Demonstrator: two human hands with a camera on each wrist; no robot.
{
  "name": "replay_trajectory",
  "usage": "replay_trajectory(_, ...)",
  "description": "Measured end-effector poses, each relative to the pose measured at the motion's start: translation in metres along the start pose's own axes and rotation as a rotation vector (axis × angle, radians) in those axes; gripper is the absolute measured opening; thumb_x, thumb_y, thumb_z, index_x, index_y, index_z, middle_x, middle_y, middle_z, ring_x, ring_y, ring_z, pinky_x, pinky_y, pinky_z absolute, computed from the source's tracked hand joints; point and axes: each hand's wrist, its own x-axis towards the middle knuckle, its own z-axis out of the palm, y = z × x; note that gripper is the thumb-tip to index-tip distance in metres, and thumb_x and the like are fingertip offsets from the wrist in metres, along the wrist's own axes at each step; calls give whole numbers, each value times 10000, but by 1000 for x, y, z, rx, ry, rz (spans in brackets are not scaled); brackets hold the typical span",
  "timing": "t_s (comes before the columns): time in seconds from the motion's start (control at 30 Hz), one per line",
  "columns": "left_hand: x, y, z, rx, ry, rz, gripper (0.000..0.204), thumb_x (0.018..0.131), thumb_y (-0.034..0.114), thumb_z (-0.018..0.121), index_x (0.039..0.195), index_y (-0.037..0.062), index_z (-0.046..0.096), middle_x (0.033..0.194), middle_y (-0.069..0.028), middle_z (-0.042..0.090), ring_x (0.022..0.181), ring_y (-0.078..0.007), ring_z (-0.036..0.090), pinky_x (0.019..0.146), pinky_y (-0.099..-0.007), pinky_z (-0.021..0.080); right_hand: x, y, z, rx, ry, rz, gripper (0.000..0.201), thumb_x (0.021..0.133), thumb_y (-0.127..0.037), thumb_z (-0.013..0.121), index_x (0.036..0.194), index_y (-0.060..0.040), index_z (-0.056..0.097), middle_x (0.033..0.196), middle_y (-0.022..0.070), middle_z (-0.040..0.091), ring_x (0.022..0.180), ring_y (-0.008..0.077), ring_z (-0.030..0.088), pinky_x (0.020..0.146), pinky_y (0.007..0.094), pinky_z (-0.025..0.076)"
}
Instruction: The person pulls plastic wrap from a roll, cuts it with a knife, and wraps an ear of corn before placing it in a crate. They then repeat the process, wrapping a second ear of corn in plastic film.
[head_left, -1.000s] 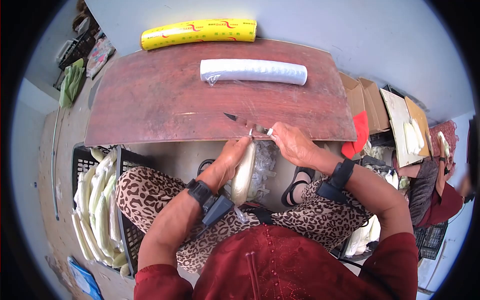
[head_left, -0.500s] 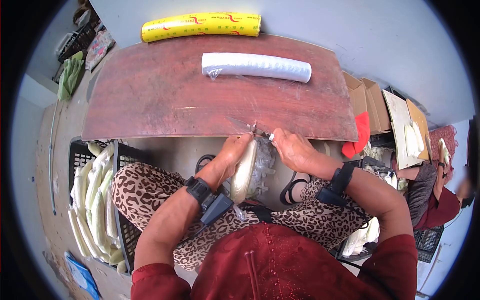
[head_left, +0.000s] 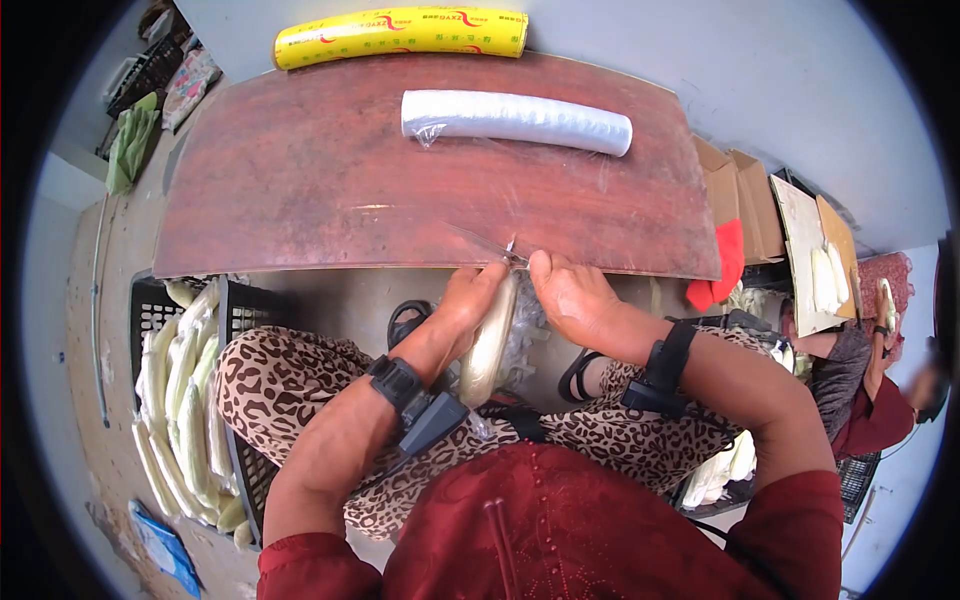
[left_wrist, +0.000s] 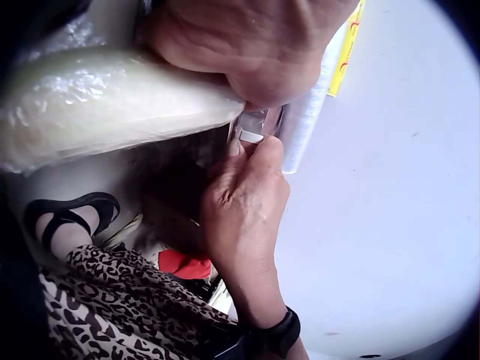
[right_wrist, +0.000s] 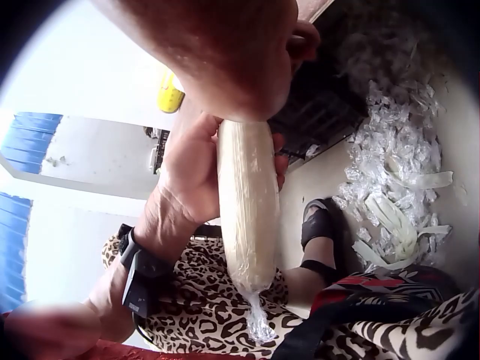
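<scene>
The left hand [head_left: 472, 303] grips a pale, film-wrapped ear of corn [head_left: 490, 350] near its upper end, at the table's front edge. In the right wrist view the wrapped ear [right_wrist: 247, 202] hangs down with a twisted film tail, the left hand [right_wrist: 191, 169] curled round it. The right hand [head_left: 577, 298] pinches a knife, its blurred blade [head_left: 487, 243] pointing left over the table edge, close by the ear's tip. In the left wrist view the right hand [left_wrist: 247, 202] holds the knife's white part [left_wrist: 250, 136]; the rest of the handle is hidden.
On the table [head_left: 300, 180] lie a white film roll [head_left: 515, 120] and a yellow roll [head_left: 400, 36]. A black crate [head_left: 240, 300] of pale ears stands at left. Film scraps [right_wrist: 382, 172] cover the floor. Cardboard boxes [head_left: 745, 205], a red cloth [head_left: 718, 265] and another person [head_left: 870, 400] are at right.
The right hand has moved left, closer to the left hand and the ear's tip, and the knife has shifted with it. The left hand still grips the ear. The head view has shifted slightly.
</scene>
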Motion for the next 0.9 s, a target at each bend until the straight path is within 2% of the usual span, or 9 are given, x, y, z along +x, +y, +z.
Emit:
replay_trajectory(0.1, 7, -6, -4, -9, 4, -7, 483, 901, 282, 547, 1063, -173, 562, 978, -219, 636, 805, -247, 638, 653, -373, 508, -1, 0, 2, 2, 16, -5, 189, 787, 12, 513, 943, 27, 406, 862, 240, 586, 728, 421, 629, 633, 483, 505)
replay_trajectory(0.2, 18, -14, -9, 96, 71, -5, 540, 891, 311, 562, 1098, -187, 548, 1005, -235, 634, 838, -259, 639, 690, -386, 505, -13, 9, 3, 36, 18, -40, 187, 792, 8, 513, 946, 22, 408, 875, 236, 584, 730, 420, 628, 621, 480, 503)
replay_trajectory(0.3, 36, -30, -12, 138, 131, 53, 401, 910, 274, 527, 1064, -93, 575, 883, -132, 627, 714, -195, 605, 600, -346, 488, -18, 10, -1, -18, 10, -60, 196, 801, -21, 536, 951, 19, 416, 866, 241, 593, 760, 370, 661, 626, 436, 542)
replay_trajectory(0.4, 32, -26, -13, 198, 92, 57, 389, 912, 277, 527, 1052, -82, 579, 885, -129, 625, 703, -194, 599, 588, -349, 484, -12, 9, 2, -29, -7, -19, 195, 801, -20, 536, 949, 17, 414, 866, 242, 593, 747, 372, 660, 614, 433, 543)
replay_trajectory(0.5, 19, -15, -6, 119, 66, 9, 374, 919, 282, 521, 1041, -66, 584, 880, -127, 623, 699, -195, 596, 586, -348, 482, 1, 3, 4, -25, 2, -9, 175, 797, 19, 495, 946, 17, 403, 850, 240, 586, 740, 428, 623, 617, 483, 502)
replay_trajectory(0.6, 9, -7, -4, 70, 19, -21, 362, 925, 287, 517, 1032, -52, 588, 869, -123, 622, 694, -195, 596, 580, -348, 481, 1, 1, 2, 16, -8, 2, 170, 797, 17, 492, 941, 18, 400, 864, 247, 581, 736, 436, 617, 622, 485, 501)
replay_trajectory(0.7, 6, -7, -9, 128, -3, 2, 366, 926, 289, 518, 1044, -50, 591, 861, -119, 627, 686, -193, 596, 581, -352, 485, -6, 4, 0, -37, 13, -60, 186, 807, -22, 528, 951, 14, 416, 869, 236, 595, 768, 379, 656, 638, 433, 542)
replay_trajectory(0.9, 6, -5, -8, 133, 19, 32, 391, 923, 276, 521, 1088, -73, 582, 891, -131, 640, 702, -196, 608, 608, -352, 501, -25, 19, 0, -61, 27, -84, 175, 808, -18, 514, 949, 13, 416, 870, 227, 597, 773, 390, 639, 654, 451, 524)
